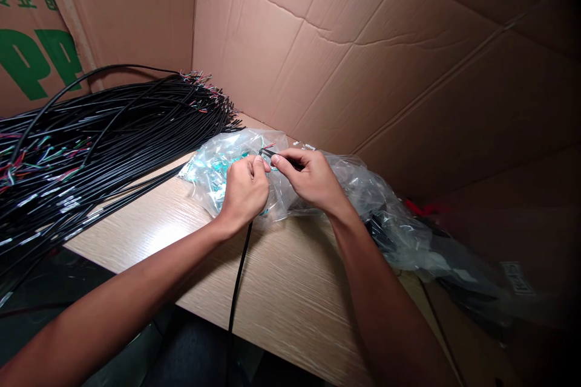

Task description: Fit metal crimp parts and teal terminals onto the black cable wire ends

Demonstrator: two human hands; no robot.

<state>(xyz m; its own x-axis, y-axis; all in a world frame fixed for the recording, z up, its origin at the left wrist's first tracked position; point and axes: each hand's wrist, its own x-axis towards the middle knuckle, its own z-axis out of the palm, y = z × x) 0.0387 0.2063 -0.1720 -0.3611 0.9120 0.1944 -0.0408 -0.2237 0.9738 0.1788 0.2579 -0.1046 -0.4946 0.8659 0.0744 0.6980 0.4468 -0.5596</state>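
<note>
Pinching the end of a thin black sheathed cable point(272, 157) between thumb and forefinger, the person's right hand point(311, 178) is holding its grip closed above the middle of a pale wood-grain tabletop point(281, 296). The person's left hand point(245, 190) is curling its fingers together on a crinkled clear plastic bag point(213, 175) just beside it, though whether they are also clamping something inside the film cannot be told. The cable's length is hanging over the front edge, and that weight could be dragging the end out of the pinch. Its fine coloured cores could be snagging or tearing the film, while the slippery bag could be sliding toward the back edge. A large bundle of black multicore cables point(113, 127) is spreading past the left edge, where it could be slipping off or tangling. The first bag is holding teal-tinted contents too blurred to identify. A second clear plastic bag point(394, 236), holding dark contents, is trailing over the right edge, and a brown corrugated cardboard wall point(354, 54) is rising behind the back edge.
</note>
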